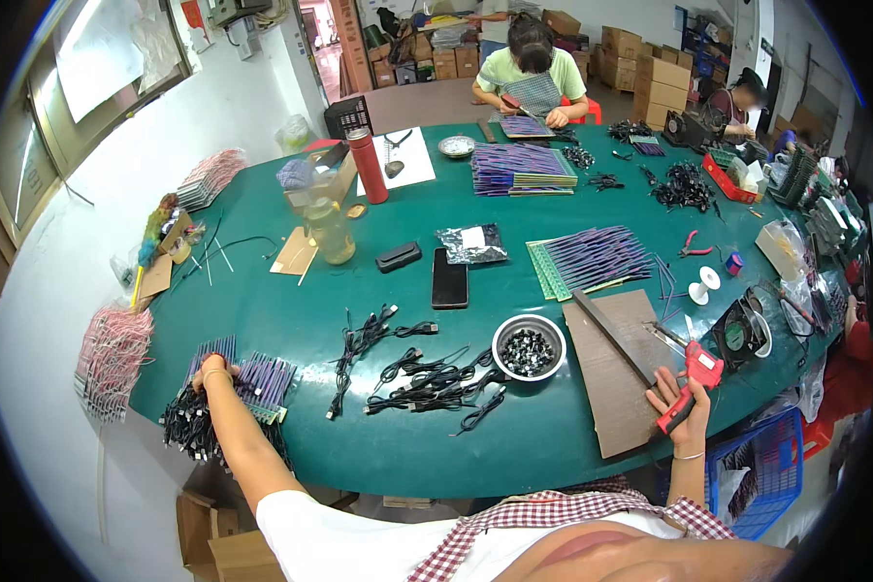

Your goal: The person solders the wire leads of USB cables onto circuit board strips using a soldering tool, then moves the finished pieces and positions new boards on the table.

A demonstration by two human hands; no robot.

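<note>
Right hand [682, 400] fingers curled round red glue gun [691, 383] at brown board [616, 373] edge. Left hand [213, 373] fingers spread flat on purple wire bundle [252, 378] at green table [262, 301] left end; steel bowl [529, 346] between.

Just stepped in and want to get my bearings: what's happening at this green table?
A person at the green table reaches their left hand onto a stack of purple wire bundles at the table's left edge, while their right hand grips a red glue gun beside a brown board. Loose black cables and a metal bowl of small parts lie between. Another person across the table handles similar purple bundles.
</note>
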